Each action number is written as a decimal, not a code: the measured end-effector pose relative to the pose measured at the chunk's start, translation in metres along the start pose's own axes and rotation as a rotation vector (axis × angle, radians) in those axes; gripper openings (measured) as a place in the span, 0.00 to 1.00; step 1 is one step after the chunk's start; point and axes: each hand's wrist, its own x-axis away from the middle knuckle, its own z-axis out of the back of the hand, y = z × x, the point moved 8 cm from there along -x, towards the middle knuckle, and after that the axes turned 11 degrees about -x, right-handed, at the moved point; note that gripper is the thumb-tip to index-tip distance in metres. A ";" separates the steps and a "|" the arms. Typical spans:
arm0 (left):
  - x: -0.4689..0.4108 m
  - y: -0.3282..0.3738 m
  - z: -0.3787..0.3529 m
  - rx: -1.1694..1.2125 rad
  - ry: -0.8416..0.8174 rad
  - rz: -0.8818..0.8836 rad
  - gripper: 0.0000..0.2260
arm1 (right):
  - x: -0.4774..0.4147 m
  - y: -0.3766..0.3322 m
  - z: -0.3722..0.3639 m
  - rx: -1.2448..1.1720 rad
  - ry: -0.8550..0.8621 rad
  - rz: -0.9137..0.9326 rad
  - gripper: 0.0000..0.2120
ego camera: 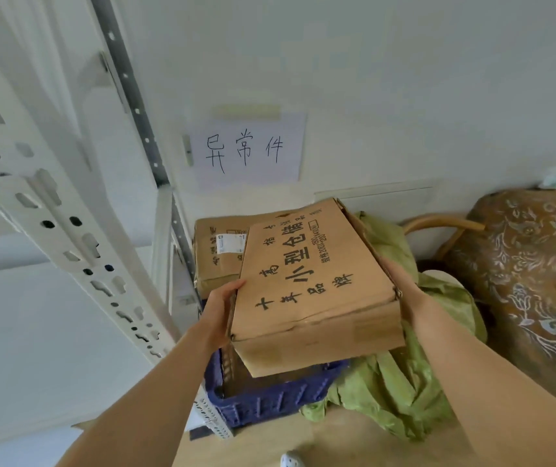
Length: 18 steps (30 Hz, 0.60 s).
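Brown cardboard box w/ black printed characters is held tilted between our fingers: left hand grips its left edge, right hand its right edge. Just below our fingers sits a blue slatted plastic crate; beyond them, a second taped carton.

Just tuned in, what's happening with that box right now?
A person holds a printed cardboard box between both hands, the left hand gripping its left side and the right hand its right. The box is tilted over a blue crate, in front of a second box standing against the wall.
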 end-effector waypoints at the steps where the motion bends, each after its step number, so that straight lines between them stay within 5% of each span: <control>1: -0.004 0.005 -0.002 0.021 0.007 -0.007 0.13 | -0.015 -0.002 0.000 -0.018 -0.034 -0.005 0.12; 8: -0.041 0.036 -0.014 0.061 0.074 -0.002 0.14 | -0.085 -0.036 -0.014 -0.142 -0.205 -0.036 0.14; 14: -0.066 0.062 -0.017 -0.031 0.112 -0.042 0.15 | -0.125 -0.044 -0.016 -0.066 -0.275 -0.100 0.25; 18: -0.069 0.066 -0.014 -0.063 0.110 -0.048 0.15 | -0.150 -0.038 -0.011 0.081 -0.235 -0.084 0.18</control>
